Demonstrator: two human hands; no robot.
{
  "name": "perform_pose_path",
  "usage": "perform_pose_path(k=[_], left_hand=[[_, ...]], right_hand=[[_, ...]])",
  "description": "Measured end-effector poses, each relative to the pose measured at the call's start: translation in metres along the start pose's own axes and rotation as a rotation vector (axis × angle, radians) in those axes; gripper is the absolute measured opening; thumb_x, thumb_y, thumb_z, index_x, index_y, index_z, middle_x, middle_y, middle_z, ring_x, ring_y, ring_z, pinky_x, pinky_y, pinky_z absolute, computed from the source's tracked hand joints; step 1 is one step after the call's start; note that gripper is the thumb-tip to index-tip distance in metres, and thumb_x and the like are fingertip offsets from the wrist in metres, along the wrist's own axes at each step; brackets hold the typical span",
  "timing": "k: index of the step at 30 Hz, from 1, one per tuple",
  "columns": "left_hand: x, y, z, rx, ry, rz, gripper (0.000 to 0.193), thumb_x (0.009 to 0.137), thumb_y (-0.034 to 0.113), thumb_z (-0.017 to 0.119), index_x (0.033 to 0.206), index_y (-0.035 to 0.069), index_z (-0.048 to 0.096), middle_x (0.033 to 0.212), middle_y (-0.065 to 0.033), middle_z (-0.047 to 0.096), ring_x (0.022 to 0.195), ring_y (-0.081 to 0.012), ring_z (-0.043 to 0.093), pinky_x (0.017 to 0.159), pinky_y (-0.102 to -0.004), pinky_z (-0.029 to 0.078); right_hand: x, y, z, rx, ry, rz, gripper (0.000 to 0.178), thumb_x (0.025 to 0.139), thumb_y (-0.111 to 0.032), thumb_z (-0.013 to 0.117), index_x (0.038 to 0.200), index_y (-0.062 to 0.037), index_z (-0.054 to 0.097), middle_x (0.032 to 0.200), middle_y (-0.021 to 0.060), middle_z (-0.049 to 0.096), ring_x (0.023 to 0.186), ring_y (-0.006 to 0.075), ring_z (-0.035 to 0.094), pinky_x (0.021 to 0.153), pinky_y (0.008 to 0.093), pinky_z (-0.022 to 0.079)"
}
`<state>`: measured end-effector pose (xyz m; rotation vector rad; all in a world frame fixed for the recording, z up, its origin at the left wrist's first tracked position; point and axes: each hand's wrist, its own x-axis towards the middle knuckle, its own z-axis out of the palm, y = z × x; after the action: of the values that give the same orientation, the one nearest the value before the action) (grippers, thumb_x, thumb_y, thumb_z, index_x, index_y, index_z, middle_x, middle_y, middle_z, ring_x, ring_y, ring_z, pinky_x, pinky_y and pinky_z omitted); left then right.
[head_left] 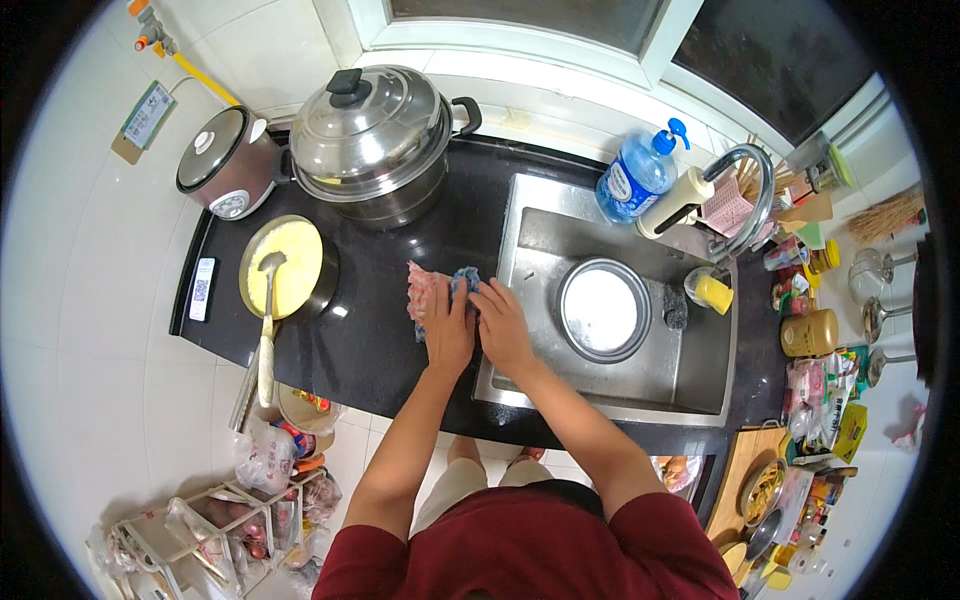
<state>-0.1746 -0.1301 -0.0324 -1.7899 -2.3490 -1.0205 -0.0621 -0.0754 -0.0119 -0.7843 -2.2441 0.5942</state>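
Note:
A pink and blue cloth (424, 290) lies bunched on the black countertop (380, 355), just left of the sink. My left hand (448, 325) bears down on its middle with fingers curled into it. From the sink side, my right hand (501, 325) grips the bluish end, its fingertips close to the left hand's. Part of the cloth is hidden under both hands. To the left, a pan (328, 275) holds pale yellow food, with a metal spatula (271, 263) resting in it.
In the steel sink (520, 375) sits a round metal pan (608, 357) with a white inside. A lidded steamer pot (370, 150) and rice cooker (225, 165) stand at the back left. Behind the sink are a blue soap bottle (632, 180) and the curved faucet (765, 200).

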Motion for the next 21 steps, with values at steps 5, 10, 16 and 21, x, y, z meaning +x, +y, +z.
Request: perform_pose_path(k=[5,10,16,21], left_hand=[[0.043,-0.053,0.016,0.165,0.059,-0.017,0.048,0.074,0.002,0.053,0.121,-0.003,0.041,0.130,-0.0243,0.037,0.122,-0.0418,0.034,0.100,-0.0482,0.027],[0.084,-0.115,0.007,0.169,0.238,-0.246,0.043,0.073,-0.004,0.052,0.114,-0.008,0.041,0.128,-0.0326,0.034,0.120,-0.0455,0.033,0.102,-0.0482,0.026],[0.046,-0.119,-0.026,0.274,0.050,-0.100,0.031,0.072,0.002,0.057,0.103,0.007,0.055,0.129,-0.0218,0.041,0.119,-0.0428,0.036,0.099,-0.0487,0.029],[-0.031,-0.120,-0.065,0.312,-0.007,-0.303,0.033,0.073,0.001,0.055,0.105,0.008,0.052,0.136,-0.0155,0.038,0.130,-0.0319,0.028,0.105,-0.0542,0.016]], right_hand=[[-0.007,0.003,-0.006,0.017,0.003,0.091,0.028,0.074,0.001,0.054,0.102,-0.0008,0.059,0.115,0.0163,0.055,0.118,0.0351,0.042,0.098,0.0432,0.033],[-0.014,0.012,-0.008,-0.014,0.010,0.112,0.023,0.073,0.001,0.056,0.095,-0.0021,0.061,0.102,0.0128,0.061,0.113,0.0344,0.046,0.094,0.0424,0.036],[-0.018,0.009,-0.008,-0.017,0.042,0.104,0.021,0.069,0.002,0.057,0.088,-0.0044,0.062,0.095,0.0091,0.063,0.105,0.0297,0.051,0.090,0.0402,0.038],[-0.010,-0.006,0.005,0.097,0.021,0.047,0.020,0.071,0.001,0.057,0.089,-0.0047,0.061,0.096,0.0079,0.063,0.105,0.0289,0.051,0.090,0.0402,0.038]])
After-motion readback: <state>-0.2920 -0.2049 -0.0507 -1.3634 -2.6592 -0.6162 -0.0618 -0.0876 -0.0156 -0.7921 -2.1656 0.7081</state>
